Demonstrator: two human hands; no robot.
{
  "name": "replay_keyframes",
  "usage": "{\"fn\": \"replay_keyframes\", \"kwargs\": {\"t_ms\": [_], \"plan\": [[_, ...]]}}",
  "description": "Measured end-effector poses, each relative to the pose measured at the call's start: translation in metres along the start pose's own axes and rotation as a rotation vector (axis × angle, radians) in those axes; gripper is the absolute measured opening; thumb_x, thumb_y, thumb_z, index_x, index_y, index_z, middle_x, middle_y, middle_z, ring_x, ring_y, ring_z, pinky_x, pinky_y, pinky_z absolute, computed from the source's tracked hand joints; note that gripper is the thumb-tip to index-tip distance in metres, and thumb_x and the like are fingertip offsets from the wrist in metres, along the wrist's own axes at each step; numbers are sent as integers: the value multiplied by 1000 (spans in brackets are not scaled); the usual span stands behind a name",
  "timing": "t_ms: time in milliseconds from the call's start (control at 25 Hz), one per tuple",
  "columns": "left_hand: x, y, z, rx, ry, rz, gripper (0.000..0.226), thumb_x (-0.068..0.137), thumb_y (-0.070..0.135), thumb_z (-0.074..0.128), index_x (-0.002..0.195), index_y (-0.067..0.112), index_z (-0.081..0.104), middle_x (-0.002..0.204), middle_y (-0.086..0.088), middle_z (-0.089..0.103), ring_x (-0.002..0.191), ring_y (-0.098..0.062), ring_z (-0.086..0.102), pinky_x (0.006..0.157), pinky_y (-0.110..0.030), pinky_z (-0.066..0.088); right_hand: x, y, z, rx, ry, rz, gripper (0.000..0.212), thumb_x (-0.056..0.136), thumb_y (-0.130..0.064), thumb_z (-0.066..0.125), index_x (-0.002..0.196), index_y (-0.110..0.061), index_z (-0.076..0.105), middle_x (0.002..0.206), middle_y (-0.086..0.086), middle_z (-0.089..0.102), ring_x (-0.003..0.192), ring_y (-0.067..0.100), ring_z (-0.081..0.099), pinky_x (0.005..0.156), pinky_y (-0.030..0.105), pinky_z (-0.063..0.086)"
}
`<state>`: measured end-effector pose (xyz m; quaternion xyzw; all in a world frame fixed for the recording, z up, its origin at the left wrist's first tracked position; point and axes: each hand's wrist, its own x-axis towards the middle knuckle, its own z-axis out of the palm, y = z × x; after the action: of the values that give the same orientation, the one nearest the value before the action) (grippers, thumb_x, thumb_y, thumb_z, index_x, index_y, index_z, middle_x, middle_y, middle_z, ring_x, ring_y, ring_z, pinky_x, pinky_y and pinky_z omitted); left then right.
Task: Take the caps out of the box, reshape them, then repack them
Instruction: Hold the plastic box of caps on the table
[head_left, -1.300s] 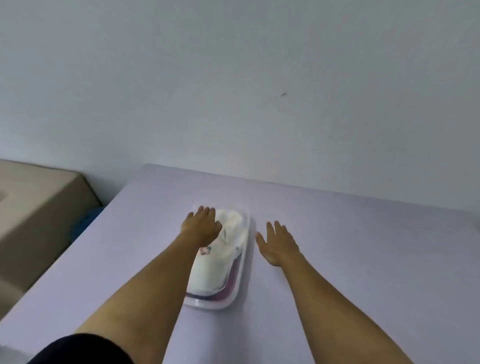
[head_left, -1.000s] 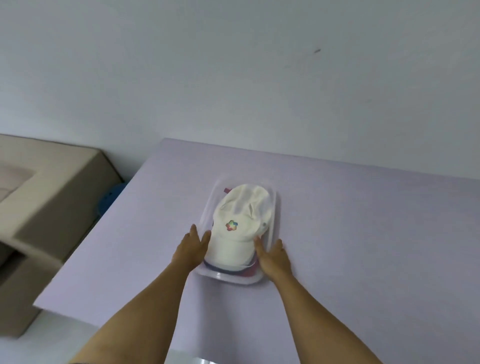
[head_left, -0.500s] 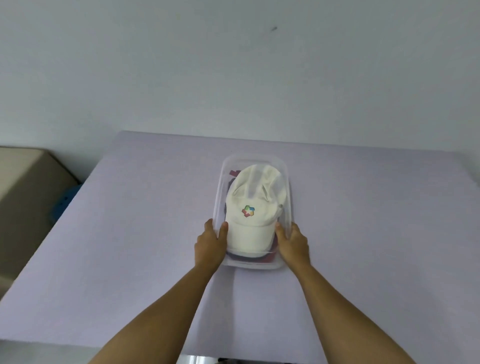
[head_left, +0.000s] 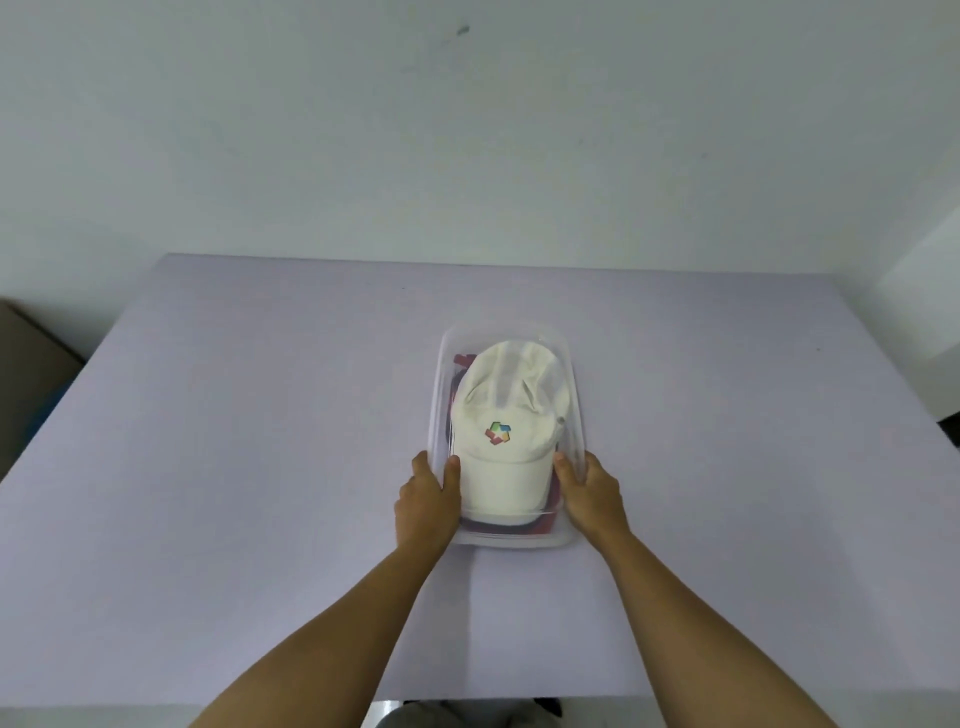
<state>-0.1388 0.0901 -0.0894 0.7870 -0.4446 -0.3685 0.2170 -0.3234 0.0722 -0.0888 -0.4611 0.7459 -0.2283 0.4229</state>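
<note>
- Left hand (head_left: 427, 498): it clasps the left wall of the box near its front corner, thumb hooked over the rim on the inside, fingers flat down the outside.
- Box (head_left: 577, 410): a clear, thin-walled plastic tub with rounded corners, standing lengthways near the middle of the table (head_left: 234, 441), a little toward the front edge. It looks light and rather slick, so I'd guess it could skate on the smooth top unless one hand steadies it.
- White cap (head_left: 506, 426): it lies on top of the pile inside the box, brim toward the person, crown toward the far edge, a small multicoloured badge on the front panel. The crown is creased and sunk in, so the cloth is plainly soft; the brim looks stiffer. I'd take it by the brim or pinch the front panel, since it should weigh next to nothing.
- Caps underneath (head_left: 462, 361): only red and dark edges show at the far left and along the front; how many there are I cannot tell.
- Right hand (head_left: 595, 493): it mirrors the other, clamped on the right wall, thumb inside the rim beside the brim, fingers outside.
</note>
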Motion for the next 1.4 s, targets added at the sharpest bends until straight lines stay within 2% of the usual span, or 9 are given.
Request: {"fn": "replay_keyframes", "kwargs": {"t_ms": [200, 360, 520, 600, 720, 840, 1000, 1200, 1400], "plan": [[1, 0, 3, -45, 59, -157, 63, 89, 50, 51, 128, 3, 39, 126, -16, 51, 112, -31, 53, 94, -40, 46, 5, 4, -1, -17, -28, -16, 65, 94, -50, 38, 145, -11, 26, 148, 13, 39, 134, 32, 38, 108, 39, 33], [-1, -6, 3, -72, 98, -286, 64, 83, 54, 59, 111, -3, 50, 100, -16, 58, 85, -25, 54, 77, -36, 48, 7, 4, 0, -47, -25, -26, 63, 96, -48, 36, 145, -10, 25, 147, 13, 40, 133, 32, 39, 107, 40, 34], [3, -3, -1, -29, 98, -274, 57, 83, 55, 58, 90, -2, 54, 75, -9, 50, 67, -18, 49, 65, -30, 41, 6, 0, 0, -64, -15, -32, 62, 96, -47, 35, 144, -10, 27, 144, 14, 43, 130, 33, 43, 104, 40, 38], [2, -1, -4, 26, 75, -267, 55, 84, 56, 55, 67, 4, 46, 62, -5, 44, 55, -13, 43, 63, -28, 40, 6, -1, 0, -71, -26, -30, 62, 96, -47, 35, 144, -9, 27, 143, 15, 44, 129, 34, 44, 103, 40, 39], [0, 1, -8, 94, 64, -234, 57, 85, 57, 52, 58, 10, 38, 57, -3, 40, 51, -12, 39, 60, -26, 39, 4, -3, -2, -80, -32, -32, 61, 97, -46, 34, 144, -9, 26, 144, 15, 43, 130, 33, 43, 104, 39, 38], [-3, 2, -11, 135, 46, -214, 58, 86, 58, 50, 57, 10, 37, 56, -3, 39, 50, -11, 39, 51, -21, 34, 3, -5, -2, -89, -34, -34, 61, 97, -45, 34, 145, -8, 25, 144, 15, 43, 130, 34, 43, 103, 39, 38], [-6, 3, -13, 129, 21, -227, 58, 87, 58, 49, 59, 9, 38, 57, -3, 40, 51, -11, 40, 56, -24, 38, 1, -7, -2, -88, -47, -32, 61, 97, -44, 34, 145, -8, 23, 145, 15, 42, 130, 34, 43, 104, 39, 38], [-11, 15, -21, 78, 49, -191, 54, 88, 56, 48, 91, 2, 44, 65, -3, 43, 57, -11, 42, 60, -27, 39, 3, -5, -2, -72, -28, -48, 60, 98, -43, 32, 144, -6, 26, 143, 17, 43, 130, 35, 43, 105, 40, 36], [-14, 19, -23, 109, 4, -170, 69, 88, 54, 50, 124, -3, 41, 119, -18, 49, 99, -27, 54, 85, -35, 46, 3, -3, -10, -74, -71, -74, 64, 97, -47, 32, 148, -12, 18, 152, 12, 31, 138, 31, 33, 111, 40, 29]]}}
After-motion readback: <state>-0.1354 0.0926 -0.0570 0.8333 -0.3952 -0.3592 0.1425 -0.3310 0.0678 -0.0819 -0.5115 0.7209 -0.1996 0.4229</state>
